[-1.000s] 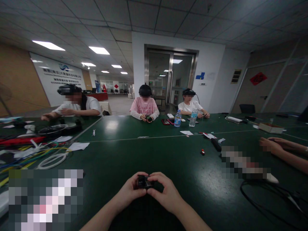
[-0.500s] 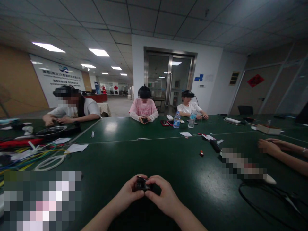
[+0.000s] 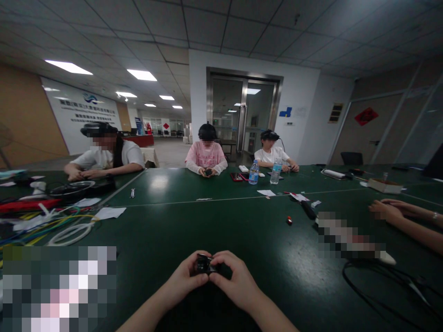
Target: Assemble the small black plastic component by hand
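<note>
A small, shiny black object [image 3: 203, 263] is held between my two hands over the near part of the green table [image 3: 155, 240]. Its exact kind is too dark and too covered by fingers to make out. My left hand [image 3: 188, 273] grips its left side, thumb below and fingers behind. From the right, my right hand [image 3: 232, 275] pinches it with thumb and fingertips. Both thumb tips nearly meet at the lower edge. Farther off to the right lies a small red and silver item [image 3: 289, 220].
Cables [image 3: 71, 233] and a white paper [image 3: 110, 212] lie at left. Two water bottles [image 3: 254, 173] and a small wrench [image 3: 132, 193] are farther back. A black cord [image 3: 360, 290] loops at right, near another person's hands [image 3: 389, 210]. Several people sit around the table.
My hands keep nearly the same grip and place, with the black object turned very slightly. The whole view has shifted a little.
</note>
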The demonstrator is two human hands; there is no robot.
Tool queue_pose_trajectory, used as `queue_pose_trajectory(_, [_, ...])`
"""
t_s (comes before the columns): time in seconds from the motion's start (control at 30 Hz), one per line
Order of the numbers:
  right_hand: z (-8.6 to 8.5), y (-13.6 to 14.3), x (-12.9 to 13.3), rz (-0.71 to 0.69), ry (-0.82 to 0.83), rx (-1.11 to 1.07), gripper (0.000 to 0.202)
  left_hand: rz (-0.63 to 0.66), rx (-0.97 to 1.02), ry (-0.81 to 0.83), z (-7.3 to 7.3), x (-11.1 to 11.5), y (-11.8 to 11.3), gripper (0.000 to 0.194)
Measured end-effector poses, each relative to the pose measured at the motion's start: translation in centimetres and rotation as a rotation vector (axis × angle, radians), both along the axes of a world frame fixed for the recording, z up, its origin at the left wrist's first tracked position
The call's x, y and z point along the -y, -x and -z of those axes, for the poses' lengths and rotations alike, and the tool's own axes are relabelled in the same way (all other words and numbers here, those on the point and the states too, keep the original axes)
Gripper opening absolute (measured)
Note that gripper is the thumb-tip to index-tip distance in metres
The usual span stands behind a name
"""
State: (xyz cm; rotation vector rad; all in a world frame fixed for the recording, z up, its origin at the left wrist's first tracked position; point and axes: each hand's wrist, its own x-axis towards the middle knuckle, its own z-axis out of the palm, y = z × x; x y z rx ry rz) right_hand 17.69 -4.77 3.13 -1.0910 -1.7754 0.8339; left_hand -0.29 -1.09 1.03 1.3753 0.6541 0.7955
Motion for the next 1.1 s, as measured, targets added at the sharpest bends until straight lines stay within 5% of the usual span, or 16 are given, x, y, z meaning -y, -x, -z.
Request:
queue_pose_trajectory(0.53, [0.4,-1.2,-1.2,0.208,0.015,-0.134,0.016,-0.092,-0.011,0.043,-0.8,0.5,-0.2,0.043])
queue_pose_trajectory(1.1, [1.1,-2.1,-1.6,0.412,-0.003,-0.295,0.026,-0.053,-0.024,0.037,-0.4,0.3,0.3,0.038])
